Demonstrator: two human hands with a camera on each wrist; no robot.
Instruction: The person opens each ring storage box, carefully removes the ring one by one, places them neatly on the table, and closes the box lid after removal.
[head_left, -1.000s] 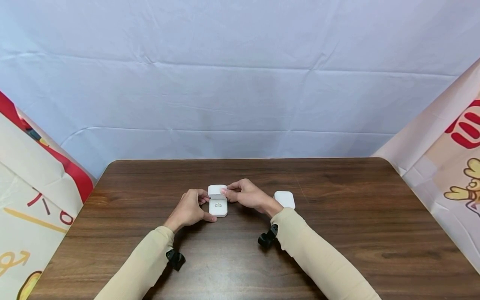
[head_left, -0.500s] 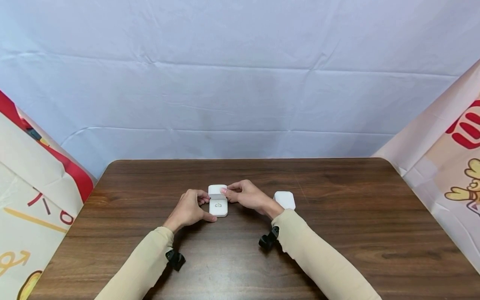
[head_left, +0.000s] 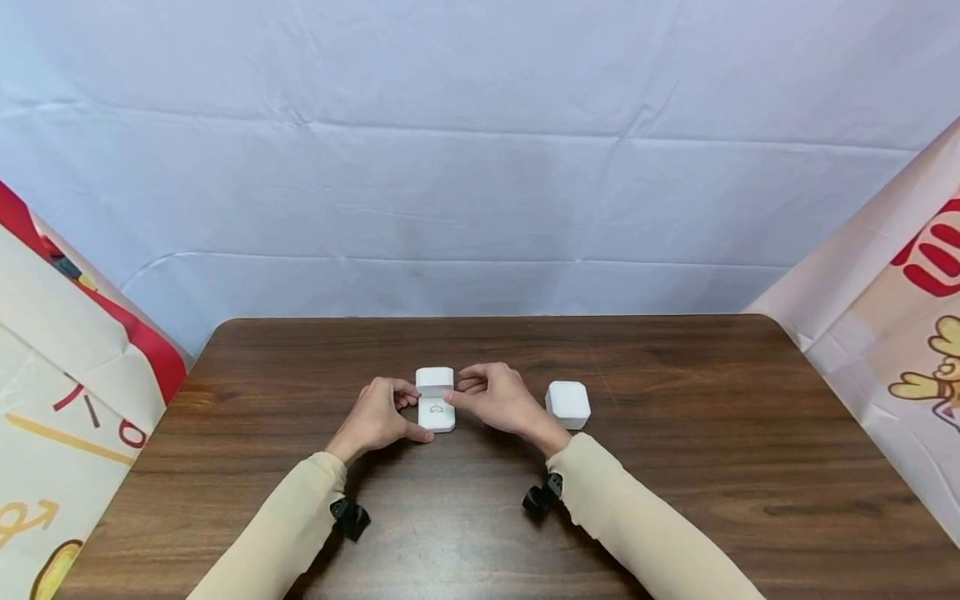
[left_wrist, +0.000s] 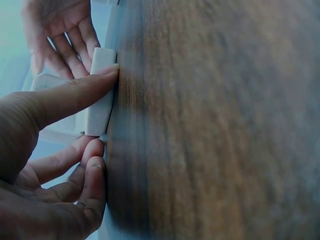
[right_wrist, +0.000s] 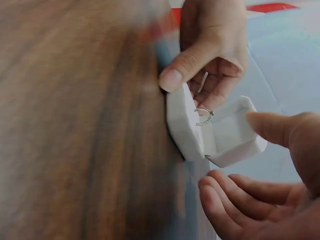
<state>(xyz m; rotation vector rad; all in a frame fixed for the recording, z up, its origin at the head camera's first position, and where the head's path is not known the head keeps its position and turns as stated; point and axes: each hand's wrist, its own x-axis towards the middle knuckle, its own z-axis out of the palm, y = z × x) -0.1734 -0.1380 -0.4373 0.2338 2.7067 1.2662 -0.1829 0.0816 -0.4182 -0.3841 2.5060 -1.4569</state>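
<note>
A small white ring box stands on the table with its lid raised. A ring with small stones sits upright in its insert. My left hand holds the base from the left, thumb against the front side and fingertips at the rear corner. On the right, my right hand is loosely spread beside the box. Its thumb overlaps the lid's edge in the right wrist view; whether it touches, I cannot tell. Its other fingers are apart from the box, behind the lid.
A second white box, with no opening visible, stands on the brown wooden table just right of my right wrist. Pale cloth hangs behind the table's far edge. Printed cloths hang at both sides.
My right hand has let go of the lid and shifted slightly right and towards me, its fingers loosening. The second box shows more fully. The left hand stays on the ring box.
</note>
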